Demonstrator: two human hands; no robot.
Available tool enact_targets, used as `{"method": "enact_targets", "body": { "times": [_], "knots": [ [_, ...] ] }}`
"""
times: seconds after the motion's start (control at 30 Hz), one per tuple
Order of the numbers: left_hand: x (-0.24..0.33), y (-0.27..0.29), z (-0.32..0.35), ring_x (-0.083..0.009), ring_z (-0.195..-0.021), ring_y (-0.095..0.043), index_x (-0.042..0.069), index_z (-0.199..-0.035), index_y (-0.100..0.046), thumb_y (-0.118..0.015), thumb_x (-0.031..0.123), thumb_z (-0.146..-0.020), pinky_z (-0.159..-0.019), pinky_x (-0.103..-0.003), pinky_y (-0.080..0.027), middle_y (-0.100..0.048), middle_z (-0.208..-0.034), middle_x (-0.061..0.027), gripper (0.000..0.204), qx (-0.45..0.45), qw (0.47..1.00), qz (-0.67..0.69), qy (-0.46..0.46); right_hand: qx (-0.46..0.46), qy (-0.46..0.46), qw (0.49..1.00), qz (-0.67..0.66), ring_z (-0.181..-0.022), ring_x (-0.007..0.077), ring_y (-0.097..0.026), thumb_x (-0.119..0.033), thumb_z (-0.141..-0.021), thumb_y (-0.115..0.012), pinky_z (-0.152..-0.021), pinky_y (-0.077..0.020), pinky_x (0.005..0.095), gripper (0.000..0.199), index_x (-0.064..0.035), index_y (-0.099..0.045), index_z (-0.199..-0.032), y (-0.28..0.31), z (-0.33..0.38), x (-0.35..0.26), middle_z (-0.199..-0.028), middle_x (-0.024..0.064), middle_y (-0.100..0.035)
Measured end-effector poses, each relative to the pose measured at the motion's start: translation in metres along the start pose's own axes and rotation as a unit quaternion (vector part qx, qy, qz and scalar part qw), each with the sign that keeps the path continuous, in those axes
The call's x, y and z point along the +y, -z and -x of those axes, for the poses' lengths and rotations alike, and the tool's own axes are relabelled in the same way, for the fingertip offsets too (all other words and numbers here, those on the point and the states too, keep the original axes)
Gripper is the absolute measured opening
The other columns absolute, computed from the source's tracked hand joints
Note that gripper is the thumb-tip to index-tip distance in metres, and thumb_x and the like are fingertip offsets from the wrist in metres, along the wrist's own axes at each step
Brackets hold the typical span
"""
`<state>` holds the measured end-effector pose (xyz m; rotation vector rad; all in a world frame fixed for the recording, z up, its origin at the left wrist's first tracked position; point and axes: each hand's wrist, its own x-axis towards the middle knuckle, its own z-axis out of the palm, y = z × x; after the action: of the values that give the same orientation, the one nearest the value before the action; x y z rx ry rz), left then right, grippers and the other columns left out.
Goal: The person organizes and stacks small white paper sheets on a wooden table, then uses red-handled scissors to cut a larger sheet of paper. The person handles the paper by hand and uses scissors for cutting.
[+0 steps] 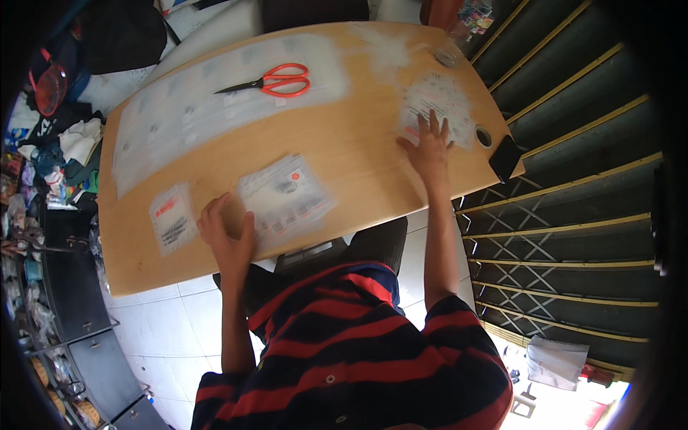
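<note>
My left hand [229, 235] rests by the table's near edge with its fingers apart, holding nothing. It lies between a small pile of printed clear plastic bags [172, 215] on its left and a larger stack of similar bags [283, 192] on its right; the thumb is close to that larger stack. Farther right, my right hand [431, 147] reaches over a loose heap of printed plastic bags [446, 97]. Its fingers are spread, with the tips on or just above the bags; which, I cannot tell.
Red-handled scissors [285, 80] lie on wide translucent sheets [183, 111] on the wooden table [358, 161]. At the right edge are a tape roll [484, 136] and a black phone [506, 159]. A folding metal gate [559, 247] stands right; cluttered shelves [64, 287] stand left.
</note>
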<state>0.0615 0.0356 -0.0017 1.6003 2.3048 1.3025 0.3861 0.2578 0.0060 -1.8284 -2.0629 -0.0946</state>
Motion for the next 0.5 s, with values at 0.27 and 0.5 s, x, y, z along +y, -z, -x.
{"method": "enact_targets", "body": {
  "times": [0.27, 0.5],
  "knots": [
    [0.0, -0.002, 0.001, -0.0334, -0.117, -0.045, 0.008, -0.121, -0.056, -0.071, 0.016, -0.079, -0.104, -0.046, -0.028, -0.055, -0.121, -0.0135, 0.045, -0.006, 1.0, -0.011, -0.004, -0.144, -0.014, 0.989, -0.02, -0.141, 0.0293, -0.033, -0.042, -0.071, -0.081, -0.11, -0.0186, 0.0676, 0.081, -0.0156, -0.049, -0.141, 0.018, -0.026, 0.053, -0.149, 0.0082, -0.044],
    [-0.003, -0.002, 0.0, -0.0324, -0.112, -0.049, 0.006, -0.113, -0.06, -0.069, 0.011, -0.081, -0.101, -0.043, -0.033, -0.059, -0.115, -0.0128, 0.034, 0.023, 0.999, 0.003, -0.024, -0.004, 0.026, 0.999, -0.039, -0.109, 0.032, -0.06, -0.028, -0.08, -0.075, -0.099, -0.0382, 0.0562, 0.039, -0.0051, -0.067, -0.111, 0.011, -0.023, 0.05, -0.111, 0.016, -0.066]
  ]
}}
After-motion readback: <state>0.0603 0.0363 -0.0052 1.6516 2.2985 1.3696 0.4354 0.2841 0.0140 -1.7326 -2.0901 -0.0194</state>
